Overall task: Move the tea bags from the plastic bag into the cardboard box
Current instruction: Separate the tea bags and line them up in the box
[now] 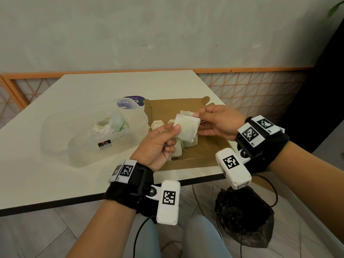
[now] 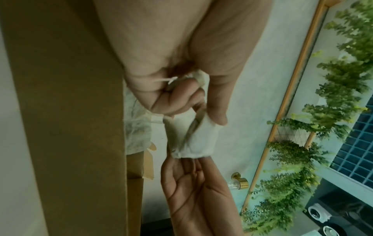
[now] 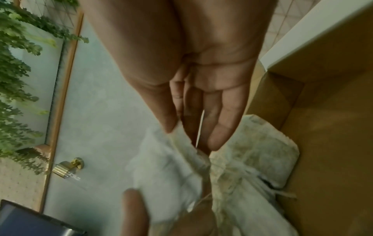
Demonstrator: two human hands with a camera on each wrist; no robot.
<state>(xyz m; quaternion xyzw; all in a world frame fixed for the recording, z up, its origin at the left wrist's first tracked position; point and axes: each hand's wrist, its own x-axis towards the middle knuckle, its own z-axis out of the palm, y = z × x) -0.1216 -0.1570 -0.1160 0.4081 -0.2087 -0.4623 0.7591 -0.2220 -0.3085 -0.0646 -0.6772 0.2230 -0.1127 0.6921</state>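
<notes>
Both hands hold white tea bags (image 1: 186,128) in the air above the open cardboard box (image 1: 208,146). My left hand (image 1: 163,140) pinches the near left edge of the tea bags (image 2: 193,137) between thumb and curled fingers. My right hand (image 1: 214,121) pinches their far right corner with the thumb on top of the tea bags (image 3: 181,159). Several more tea bags (image 1: 178,148) lie inside the box beneath the hands. The clear plastic bag (image 1: 96,131) lies on the table to the left of the box, with a few tea bags (image 1: 106,123) showing through it.
A white table (image 1: 55,174) carries everything, with its near edge just below my wrists. A purple label (image 1: 130,103) shows behind the plastic bag. A dark bag (image 1: 243,216) sits on the floor to the right of my knees. An orange lattice screen (image 1: 251,90) runs behind the table.
</notes>
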